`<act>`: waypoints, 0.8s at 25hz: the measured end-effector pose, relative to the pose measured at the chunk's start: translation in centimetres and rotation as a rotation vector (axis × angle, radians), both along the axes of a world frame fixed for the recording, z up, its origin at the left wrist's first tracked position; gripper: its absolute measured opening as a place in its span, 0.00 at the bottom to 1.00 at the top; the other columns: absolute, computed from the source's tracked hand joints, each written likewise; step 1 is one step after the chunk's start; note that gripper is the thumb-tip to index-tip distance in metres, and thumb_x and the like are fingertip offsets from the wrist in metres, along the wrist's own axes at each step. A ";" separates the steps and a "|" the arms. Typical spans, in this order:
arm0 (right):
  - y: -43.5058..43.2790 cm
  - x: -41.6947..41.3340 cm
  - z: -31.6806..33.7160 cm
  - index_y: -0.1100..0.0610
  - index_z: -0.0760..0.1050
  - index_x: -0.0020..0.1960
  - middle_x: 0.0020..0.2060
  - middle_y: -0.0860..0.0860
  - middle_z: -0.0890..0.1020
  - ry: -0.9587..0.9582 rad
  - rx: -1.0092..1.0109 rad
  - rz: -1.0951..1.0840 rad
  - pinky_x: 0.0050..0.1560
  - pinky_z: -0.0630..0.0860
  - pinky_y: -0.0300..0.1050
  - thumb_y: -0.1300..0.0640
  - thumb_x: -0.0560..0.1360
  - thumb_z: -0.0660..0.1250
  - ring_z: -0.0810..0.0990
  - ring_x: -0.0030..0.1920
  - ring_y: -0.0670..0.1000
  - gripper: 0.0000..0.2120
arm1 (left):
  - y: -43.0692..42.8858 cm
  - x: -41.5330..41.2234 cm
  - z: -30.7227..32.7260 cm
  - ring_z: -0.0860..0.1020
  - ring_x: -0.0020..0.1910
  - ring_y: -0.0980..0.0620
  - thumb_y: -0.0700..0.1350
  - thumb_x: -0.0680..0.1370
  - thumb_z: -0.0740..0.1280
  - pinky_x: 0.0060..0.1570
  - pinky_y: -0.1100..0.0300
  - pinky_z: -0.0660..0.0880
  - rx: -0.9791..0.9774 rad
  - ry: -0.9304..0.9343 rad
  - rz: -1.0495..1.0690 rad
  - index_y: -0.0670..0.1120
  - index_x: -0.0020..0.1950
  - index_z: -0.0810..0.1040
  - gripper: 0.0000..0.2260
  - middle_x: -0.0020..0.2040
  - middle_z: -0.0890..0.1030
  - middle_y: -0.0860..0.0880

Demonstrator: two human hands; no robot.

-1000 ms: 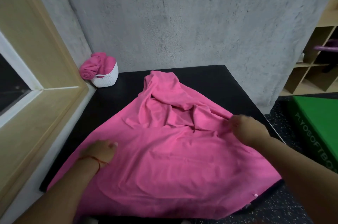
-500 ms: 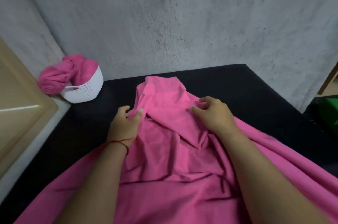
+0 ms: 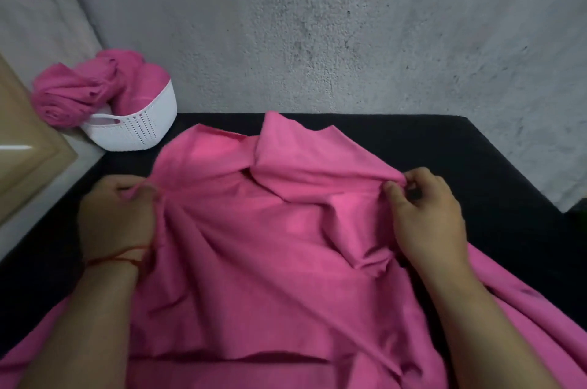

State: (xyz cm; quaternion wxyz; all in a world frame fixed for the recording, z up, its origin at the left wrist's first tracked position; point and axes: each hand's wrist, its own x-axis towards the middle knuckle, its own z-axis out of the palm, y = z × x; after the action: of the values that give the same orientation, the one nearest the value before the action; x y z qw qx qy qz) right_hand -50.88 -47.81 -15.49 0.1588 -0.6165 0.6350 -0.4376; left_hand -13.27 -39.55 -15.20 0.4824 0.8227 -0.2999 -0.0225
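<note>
Both your left hand and right hand pinch the pink cloth's far edge, apart, likely to pull it flat on the black table.

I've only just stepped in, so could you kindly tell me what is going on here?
A person is handling a large pink cloth on a black surface. The left hand grips a bunched edge on one side and the right hand pinches a fold on the other; the cloth between them is rumpled, not yet flat. A white basket holding more pink cloth sits in the back left corner.
</note>
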 end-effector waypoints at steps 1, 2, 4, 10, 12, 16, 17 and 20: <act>-0.2 0.1 0.1 0.49 0.75 0.50 0.47 0.46 0.77 -0.030 0.003 0.002 0.48 0.73 0.51 0.48 0.81 0.69 0.78 0.49 0.53 0.06 | 0.4 1.2 0.0 0.81 0.50 0.41 0.48 0.76 0.71 0.52 0.49 0.76 0.000 -0.041 0.086 0.49 0.55 0.82 0.09 0.51 0.85 0.46; -0.3 0.3 0.0 0.49 0.74 0.51 0.47 0.46 0.78 -0.047 -0.010 0.027 0.49 0.74 0.52 0.49 0.81 0.68 0.79 0.49 0.52 0.05 | 0.6 1.9 0.0 0.81 0.54 0.39 0.46 0.75 0.70 0.56 0.46 0.77 0.012 -0.077 0.142 0.50 0.58 0.80 0.12 0.55 0.84 0.44; 0.3 1.3 0.0 0.48 0.77 0.56 0.50 0.45 0.82 -0.055 -0.092 0.151 0.54 0.78 0.53 0.56 0.82 0.68 0.81 0.51 0.50 0.04 | 0.3 0.9 -0.2 0.78 0.59 0.37 0.43 0.73 0.68 0.61 0.43 0.75 -0.007 -0.270 0.124 0.50 0.62 0.77 0.18 0.59 0.80 0.42; 3.7 5.9 -1.2 0.48 0.79 0.70 0.68 0.46 0.81 0.448 -0.211 0.836 0.67 0.77 0.56 0.60 0.78 0.61 0.80 0.66 0.54 0.23 | -1.7 -9.5 1.0 0.79 0.59 0.61 0.51 0.80 0.72 0.62 0.60 0.75 -0.304 -0.079 -0.517 0.49 0.68 0.75 0.18 0.64 0.80 0.54; 4.4 6.4 -1.6 0.51 0.80 0.71 0.68 0.48 0.82 0.562 -0.152 0.951 0.70 0.74 0.55 0.57 0.76 0.60 0.79 0.67 0.55 0.25 | -1.9 -10.8 0.4 0.77 0.64 0.61 0.58 0.77 0.72 0.66 0.61 0.73 -0.274 -0.065 -0.581 0.53 0.73 0.72 0.26 0.68 0.77 0.57; 5.0 6.3 -0.7 0.53 0.80 0.72 0.72 0.48 0.79 0.443 0.072 1.113 0.78 0.64 0.43 0.59 0.74 0.60 0.73 0.74 0.49 0.27 | -2.0 -12.4 -0.8 0.75 0.68 0.62 0.67 0.69 0.75 0.69 0.61 0.71 -0.041 -0.004 -0.763 0.58 0.77 0.69 0.39 0.72 0.75 0.60; 5.2 6.2 -0.3 0.52 0.81 0.70 0.72 0.46 0.79 0.366 0.146 1.158 0.77 0.66 0.44 0.61 0.74 0.60 0.74 0.74 0.46 0.27 | -2.2 -12.5 -1.5 0.75 0.68 0.60 0.65 0.70 0.77 0.70 0.59 0.71 0.040 -0.069 -0.755 0.57 0.77 0.71 0.38 0.72 0.76 0.58; 4.8 5.0 0.6 0.50 0.88 0.58 0.51 0.39 0.88 0.090 0.244 1.043 0.60 0.80 0.42 0.64 0.76 0.61 0.85 0.52 0.40 0.20 | -2.5 -12.0 -2.7 0.79 0.60 0.50 0.57 0.72 0.79 0.64 0.56 0.74 0.133 -0.224 -0.666 0.51 0.73 0.78 0.31 0.63 0.82 0.50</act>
State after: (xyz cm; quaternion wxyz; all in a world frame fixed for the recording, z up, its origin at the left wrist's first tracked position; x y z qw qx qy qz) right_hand -45.89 -43.06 -14.90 0.3982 -0.8452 0.2970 -0.1970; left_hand -25.25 -42.03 -17.95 0.3581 0.7068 -0.6005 -0.1074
